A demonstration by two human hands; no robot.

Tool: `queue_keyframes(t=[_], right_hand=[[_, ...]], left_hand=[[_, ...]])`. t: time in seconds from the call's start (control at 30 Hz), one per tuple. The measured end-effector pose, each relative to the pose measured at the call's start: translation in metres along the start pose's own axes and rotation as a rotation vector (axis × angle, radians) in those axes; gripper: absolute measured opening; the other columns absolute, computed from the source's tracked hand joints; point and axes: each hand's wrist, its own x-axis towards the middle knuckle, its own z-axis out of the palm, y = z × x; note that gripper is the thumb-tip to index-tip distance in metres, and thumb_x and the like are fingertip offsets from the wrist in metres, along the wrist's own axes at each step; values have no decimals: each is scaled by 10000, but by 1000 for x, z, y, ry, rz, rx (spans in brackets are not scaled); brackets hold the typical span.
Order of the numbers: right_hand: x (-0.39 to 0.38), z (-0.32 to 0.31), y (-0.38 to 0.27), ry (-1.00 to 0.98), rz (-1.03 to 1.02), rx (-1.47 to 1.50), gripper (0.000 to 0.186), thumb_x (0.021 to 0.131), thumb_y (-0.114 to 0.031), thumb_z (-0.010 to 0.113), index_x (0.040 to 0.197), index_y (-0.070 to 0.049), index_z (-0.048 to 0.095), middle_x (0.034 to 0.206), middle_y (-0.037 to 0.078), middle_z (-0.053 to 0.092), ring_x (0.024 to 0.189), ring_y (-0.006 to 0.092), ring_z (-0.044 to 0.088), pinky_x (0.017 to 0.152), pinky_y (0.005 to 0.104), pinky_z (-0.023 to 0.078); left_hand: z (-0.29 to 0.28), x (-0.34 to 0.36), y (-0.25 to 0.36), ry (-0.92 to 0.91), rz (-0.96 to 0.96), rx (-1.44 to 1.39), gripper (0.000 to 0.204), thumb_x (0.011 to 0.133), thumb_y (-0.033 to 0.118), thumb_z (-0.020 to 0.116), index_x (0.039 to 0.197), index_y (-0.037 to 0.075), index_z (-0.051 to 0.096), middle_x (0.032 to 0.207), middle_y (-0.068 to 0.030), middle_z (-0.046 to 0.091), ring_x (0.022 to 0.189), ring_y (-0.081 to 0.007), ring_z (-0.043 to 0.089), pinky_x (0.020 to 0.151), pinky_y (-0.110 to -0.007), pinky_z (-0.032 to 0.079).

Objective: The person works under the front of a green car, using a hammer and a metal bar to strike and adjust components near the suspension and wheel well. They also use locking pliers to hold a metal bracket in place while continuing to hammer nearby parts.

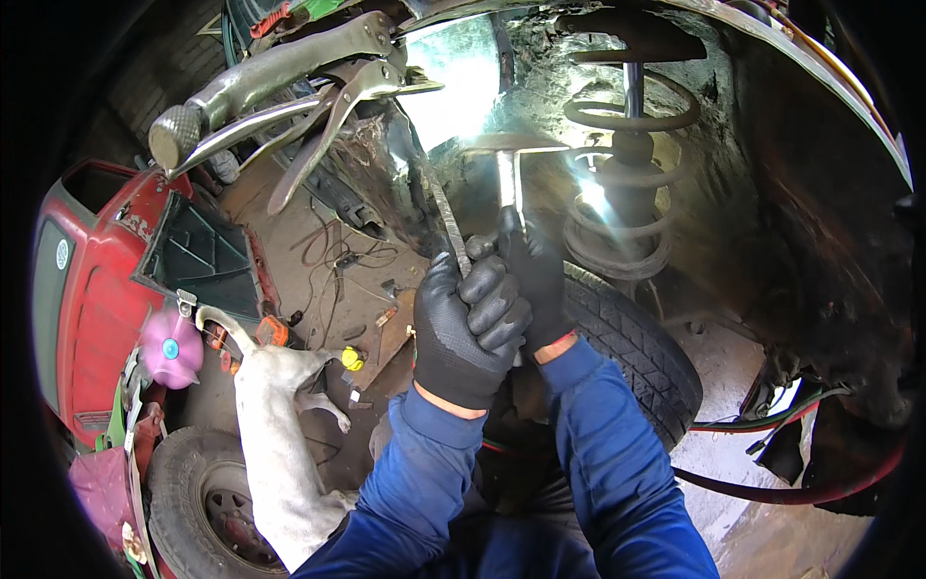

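Note:
My left hand (461, 328) in a black glove is closed around a long, narrow metal bar (442, 207), angled up into the bright wheel well. My right hand (535, 280), also gloved, grips the upright shaft of a hammer-like tool (509, 183) with a wide metal head, just right of the bar and close against my left hand. Beyond them a rusty, dirty panel edge (386, 169) runs beside a glaring light. A coil spring and strut (632, 174) stand to the right. Large clamp-like metal tools (280, 77) hang at the upper left.
A tyre (637, 367) lies below the spring, with hoses (772, 492) at the right. A white dog (275, 425) lies at lower left beside a spare wheel (178, 482). A red vehicle cab (96, 318), pink fan (171, 349) and scattered cables (338, 270) are on the left.

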Motion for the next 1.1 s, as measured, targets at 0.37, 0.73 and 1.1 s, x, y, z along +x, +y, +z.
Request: queue_keyframes(t=[0.37, 0.73, 1.1], right_hand=[[-2, -6, -6, -99, -9, -22, 459, 1111, -438, 661, 903, -31, 696, 759, 6, 645, 698, 69, 543, 624, 314, 464], [-7, -2, -20, 52, 79, -116, 539, 1136, -548, 555, 985, -58, 719, 659, -24, 573, 502, 81, 497, 498, 283, 427], [10, 1, -15, 29, -350, -411, 323, 1103, -262, 616, 1286, -8, 696, 861, 100, 683, 677, 206, 644, 658, 395, 514]], left_hand=[[-4, -2, -4, 11, -6, 57, 438, 1203, 426, 366, 1173, 40, 572, 734, 11, 427, 488, -98, 354, 419, -287, 305], [-15, -52, -3, 245, -14, 331, 475, 1163, 498, 436, 1144, 62, 625, 641, 43, 385, 396, -83, 290, 346, -266, 252], [-89, -157, 26, 561, -143, 644, 601, 1149, 607, 378, 1069, 89, 672, 581, 19, 415, 369, -159, 351, 356, -329, 318]])
